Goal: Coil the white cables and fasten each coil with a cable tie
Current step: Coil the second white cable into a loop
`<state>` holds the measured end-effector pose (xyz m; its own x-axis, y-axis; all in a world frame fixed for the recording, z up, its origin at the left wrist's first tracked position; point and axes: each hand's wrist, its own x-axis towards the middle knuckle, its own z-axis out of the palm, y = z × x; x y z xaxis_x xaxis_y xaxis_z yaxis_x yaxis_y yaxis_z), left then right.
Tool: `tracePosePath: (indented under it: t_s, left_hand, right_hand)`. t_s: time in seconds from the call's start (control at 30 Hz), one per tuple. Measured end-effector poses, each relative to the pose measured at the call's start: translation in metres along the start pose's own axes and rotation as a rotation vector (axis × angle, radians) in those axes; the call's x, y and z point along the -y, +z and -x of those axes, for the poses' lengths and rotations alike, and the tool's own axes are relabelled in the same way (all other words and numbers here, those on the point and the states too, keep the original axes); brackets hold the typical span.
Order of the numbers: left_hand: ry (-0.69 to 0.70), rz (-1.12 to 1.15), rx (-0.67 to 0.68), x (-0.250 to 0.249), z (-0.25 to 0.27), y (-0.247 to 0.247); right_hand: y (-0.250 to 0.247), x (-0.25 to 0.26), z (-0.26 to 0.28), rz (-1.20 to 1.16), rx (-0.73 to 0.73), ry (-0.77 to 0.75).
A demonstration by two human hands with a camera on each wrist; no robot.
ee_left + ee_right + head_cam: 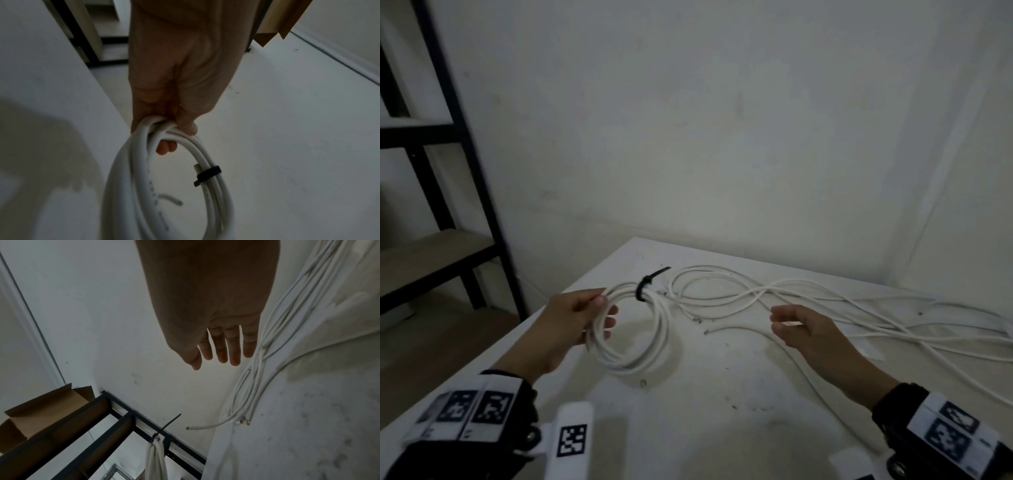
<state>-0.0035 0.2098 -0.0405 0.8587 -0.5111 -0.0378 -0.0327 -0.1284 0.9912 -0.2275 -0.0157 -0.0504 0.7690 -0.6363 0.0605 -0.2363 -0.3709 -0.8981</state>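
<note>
Holding: tied coil (631, 329) clamped in left hand (571, 320)
Free: right hand (804, 330), fingers apart
Next: gather loose cables (825, 301)

The coil (631, 329) is smooth white plastic-sheathed cable with a slight sheen; small printed lettering runs along one strand in the left wrist view. Its cable tie (644, 287) looks like matt black plastic. The loose cables (808, 301) have the same smooth white jacket, some cut ends showing a darker core. The bench (722, 394) is a matt white surface, scuffed and speckled with dark marks. The wall (722, 120) is matt, unevenly painted. The shelving unit (448, 154) has dark, matt metal uprights and pale wood-look boards. Brown cardboard (47, 404) sits on it, dull and papery.
</note>
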Motion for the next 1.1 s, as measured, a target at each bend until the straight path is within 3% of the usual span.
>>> tracePosePath:
  t_s: [0.4,0.5,0.6,0.8,1.1]
  left_hand:
    - [-0.13,-0.387,-0.06,0.036,-0.049,-0.035]
    - [-0.136,-0.54,-0.047,0.039,-0.063,-0.042]
    - [-0.123,-0.85,-0.06,0.037,-0.062,-0.042]
    - [-0.117,-1.011,-0.055,0.033,-0.063,-0.035]
    - [0.306,-1.031,-0.084,-0.023,-0.033,0.049]
  right_hand:
    - [0.005,-0.014,-0.013,0.291,0.175,0.113]
    - [0.0,-0.02,-0.012,0.331,0.186,0.133]
    - [-0.01,-0.025,-0.01,0.342,0.19,0.155]
    - [-0.023,-0.041,-0.009,0.368,0.18,0.197]
    - [-0.039,-0.053,0.005,0.488,0.221,0.175]
